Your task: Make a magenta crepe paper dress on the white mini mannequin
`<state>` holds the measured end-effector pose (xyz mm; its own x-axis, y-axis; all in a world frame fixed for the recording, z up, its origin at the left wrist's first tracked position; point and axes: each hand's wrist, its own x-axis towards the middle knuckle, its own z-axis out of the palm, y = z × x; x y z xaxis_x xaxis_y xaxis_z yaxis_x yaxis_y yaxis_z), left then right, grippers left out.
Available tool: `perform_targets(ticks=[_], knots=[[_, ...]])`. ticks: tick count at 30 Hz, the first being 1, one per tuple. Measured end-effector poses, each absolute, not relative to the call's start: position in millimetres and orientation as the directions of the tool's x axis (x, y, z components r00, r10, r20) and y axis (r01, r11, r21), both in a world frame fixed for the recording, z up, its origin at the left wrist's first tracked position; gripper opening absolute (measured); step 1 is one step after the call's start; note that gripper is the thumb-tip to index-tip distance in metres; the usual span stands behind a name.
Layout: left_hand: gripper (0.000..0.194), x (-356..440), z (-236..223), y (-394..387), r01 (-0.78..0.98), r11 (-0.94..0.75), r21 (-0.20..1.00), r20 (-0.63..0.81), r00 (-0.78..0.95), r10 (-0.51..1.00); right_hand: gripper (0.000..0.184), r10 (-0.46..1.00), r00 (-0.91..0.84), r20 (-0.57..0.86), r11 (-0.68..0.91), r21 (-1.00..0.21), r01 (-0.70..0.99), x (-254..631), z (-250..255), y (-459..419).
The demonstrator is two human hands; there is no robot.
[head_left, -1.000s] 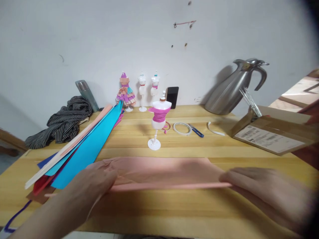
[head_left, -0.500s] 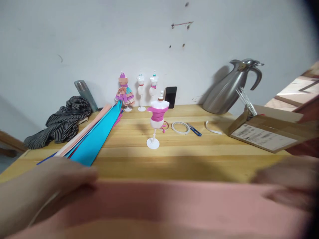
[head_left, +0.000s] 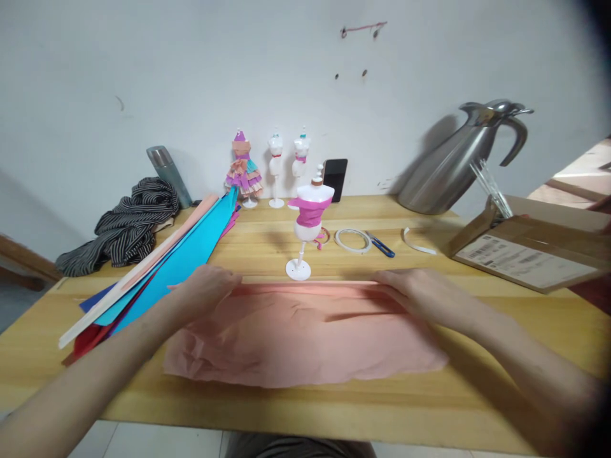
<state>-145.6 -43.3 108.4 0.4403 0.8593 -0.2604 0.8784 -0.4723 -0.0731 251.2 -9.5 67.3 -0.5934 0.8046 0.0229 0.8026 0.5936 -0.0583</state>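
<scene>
A wide sheet of salmon-pink crepe paper lies on the wooden table in front of me, wrinkled, with a folded strip along its far edge. My left hand is closed on the far left corner of that sheet. At the opposite corner, my right hand pinches the same edge. Just beyond the fold stands a small white mannequin on a round base, its chest wrapped in a magenta band with one loose end sticking out to the left.
Folded coloured papers lie at left beside a striped cloth and a flask. Small mannequins and a phone stand by the wall. A tape roll, blue snips, a steel jug and a cardboard box are at right.
Both hands have moved away from me and closer together, bringing the pink sheet down onto the table near the mannequin. The camera view has shifted slightly.
</scene>
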Motion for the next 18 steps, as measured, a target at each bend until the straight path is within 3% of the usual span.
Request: perform_targets(ticks=[3,6,10,12,15,18], knots=[[0.027,-138.2,103.8,-67.6,0.84,-0.497,-0.218,-0.398,0.388,0.831,0.037,0.721,-0.683,0.116,0.689,-0.016,0.724,260.2,49.6,-25.5],[0.025,-132.1,95.2,-86.6,0.825,-0.523,-0.217,-0.453,0.389,0.802,0.044,0.661,-0.723,0.199,0.739,-0.011,0.673,265.9,36.0,-41.1],[0.025,-133.8,77.7,-103.9,0.795,-0.566,-0.217,-0.44,0.438,0.784,0.047,0.676,-0.718,0.164,0.734,-0.073,0.675,269.3,27.3,-60.9],[0.021,-138.7,75.2,-108.5,0.796,-0.581,-0.17,-0.415,0.477,0.774,0.041,0.695,-0.707,0.129,0.718,-0.098,0.689,268.2,30.8,-66.8],[0.005,-147.5,83.6,-106.9,0.813,-0.583,0.014,-0.359,0.548,0.756,0.035,0.716,-0.692,0.091,0.696,-0.151,0.701,261.5,42.3,-66.4],[0.017,-151.8,93.0,-92.2,0.832,-0.533,0.153,-0.268,0.554,0.788,0.029,0.755,-0.641,0.137,0.655,-0.186,0.732,249.7,46.7,-54.6]])
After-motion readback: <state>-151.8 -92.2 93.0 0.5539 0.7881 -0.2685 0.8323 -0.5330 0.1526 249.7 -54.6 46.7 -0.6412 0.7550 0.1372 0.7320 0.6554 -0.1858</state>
